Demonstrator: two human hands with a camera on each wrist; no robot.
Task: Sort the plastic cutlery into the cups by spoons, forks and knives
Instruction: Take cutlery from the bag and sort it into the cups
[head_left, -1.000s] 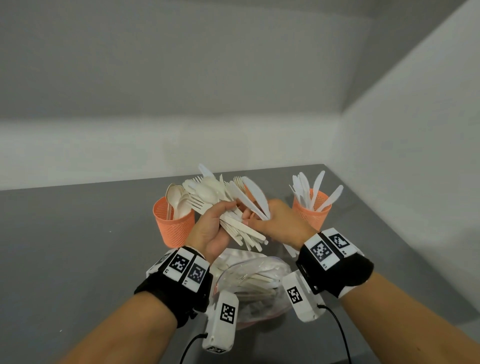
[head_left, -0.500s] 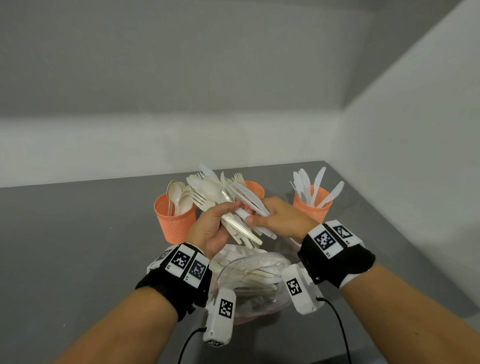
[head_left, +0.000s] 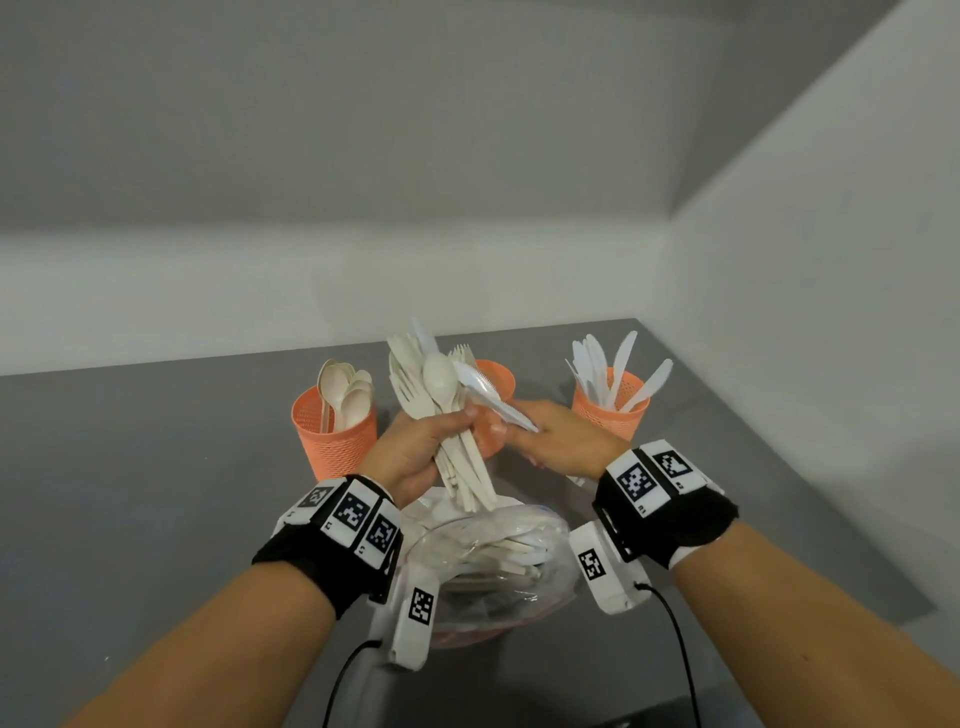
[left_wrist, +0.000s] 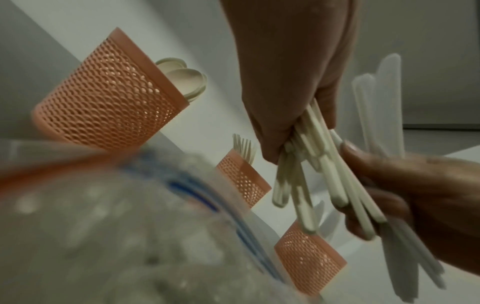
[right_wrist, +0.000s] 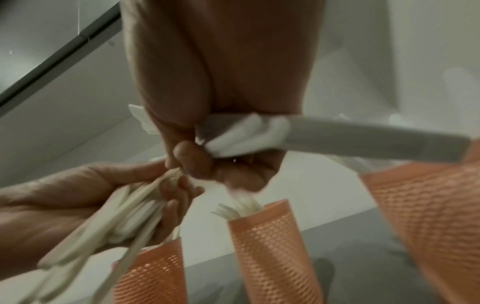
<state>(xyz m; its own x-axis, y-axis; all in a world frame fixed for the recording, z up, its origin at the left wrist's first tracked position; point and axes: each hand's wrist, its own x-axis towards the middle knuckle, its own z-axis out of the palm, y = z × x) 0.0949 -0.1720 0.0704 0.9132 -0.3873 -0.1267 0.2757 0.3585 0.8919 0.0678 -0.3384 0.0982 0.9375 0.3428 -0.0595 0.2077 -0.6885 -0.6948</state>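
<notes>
Clear bag (head_left: 488, 577) lies beneath cutlery bundle (head_left: 447, 415).

A grey table (head_left: 130, 467) sits in a corner of plain pale walls (head_left: 805, 260).

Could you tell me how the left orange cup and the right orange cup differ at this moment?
The left orange cup holds cream spoons with rounded bowls; the right orange cup holds whiter knives with long blades. The left one stands nearer the person, the right one nearer the side wall. Both are upright orange mesh cups.
</notes>
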